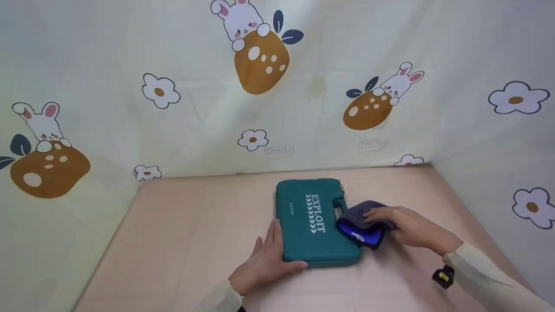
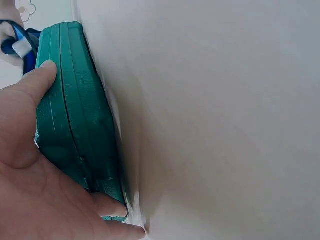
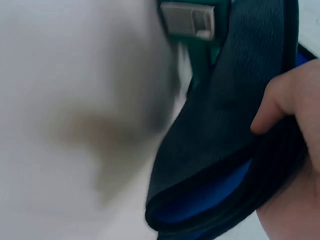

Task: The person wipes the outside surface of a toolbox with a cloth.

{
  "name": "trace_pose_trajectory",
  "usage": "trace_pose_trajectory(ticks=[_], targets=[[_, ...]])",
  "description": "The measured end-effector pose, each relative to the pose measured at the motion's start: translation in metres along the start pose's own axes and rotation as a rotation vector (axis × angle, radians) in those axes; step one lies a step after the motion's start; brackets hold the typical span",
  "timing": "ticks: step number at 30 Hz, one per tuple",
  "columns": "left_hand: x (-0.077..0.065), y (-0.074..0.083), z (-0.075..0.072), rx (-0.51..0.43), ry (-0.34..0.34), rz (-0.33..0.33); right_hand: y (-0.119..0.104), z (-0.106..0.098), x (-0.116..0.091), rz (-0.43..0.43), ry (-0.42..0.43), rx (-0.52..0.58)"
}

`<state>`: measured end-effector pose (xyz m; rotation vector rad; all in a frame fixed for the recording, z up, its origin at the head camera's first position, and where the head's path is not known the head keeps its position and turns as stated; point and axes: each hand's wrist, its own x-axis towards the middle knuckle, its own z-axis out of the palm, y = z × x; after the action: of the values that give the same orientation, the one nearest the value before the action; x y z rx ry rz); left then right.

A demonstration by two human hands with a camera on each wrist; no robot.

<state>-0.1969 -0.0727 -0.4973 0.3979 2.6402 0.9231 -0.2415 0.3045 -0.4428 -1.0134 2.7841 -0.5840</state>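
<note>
A green plastic tool case (image 1: 308,234) with white "EXPLOIT" lettering lies flat on the table, its handle facing right. My left hand (image 1: 266,260) rests against its near left corner, fingers stretched along the left side and thumb along the front edge. In the left wrist view the thumb presses the side wall of the case (image 2: 75,100) beside its seam. My right hand (image 1: 407,227) grips a folded dark cloth (image 1: 366,212) with a bright blue inner side and black edging. That cloth overlaps the handle area. A metal latch (image 3: 187,20) shows beside it in the right wrist view.
The table (image 1: 186,229) has a pale pink cover. Behind it and at both sides hang cream cloth walls (image 1: 195,130) printed with rabbits, orange fruit and flowers. A small black device with a yellow mark (image 1: 443,276) sits at the right sleeve.
</note>
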Motion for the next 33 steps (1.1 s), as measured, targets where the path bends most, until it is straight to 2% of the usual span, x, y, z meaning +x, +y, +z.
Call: trace_pose_trajectory(ticks=[5, 10, 14, 19, 27, 33], targets=[[0.001, 0.0, 0.001, 0.005, -0.001, -0.006, 0.023, 0.009, -0.004, 0.119, 0.062, -0.204], [0.001, 0.0, 0.001, 0.01, -0.003, -0.007, 0.044, 0.024, -0.007, 0.275, 0.113, -0.294], [0.001, 0.001, 0.0, 0.005, -0.006, -0.009, 0.055, 0.032, -0.006, 0.357, 0.155, -0.34], [0.001, 0.001, -0.001, 0.003, -0.005, -0.01, 0.059, 0.038, -0.002, 0.389, 0.122, -0.279], [0.001, 0.0, -0.001, 0.014, 0.003, 0.009, 0.059, 0.034, 0.001, 0.432, -0.079, -0.073], [0.0, -0.001, 0.0, 0.003, -0.002, 0.003, 0.06, 0.036, 0.001, 0.455, -0.097, -0.021]])
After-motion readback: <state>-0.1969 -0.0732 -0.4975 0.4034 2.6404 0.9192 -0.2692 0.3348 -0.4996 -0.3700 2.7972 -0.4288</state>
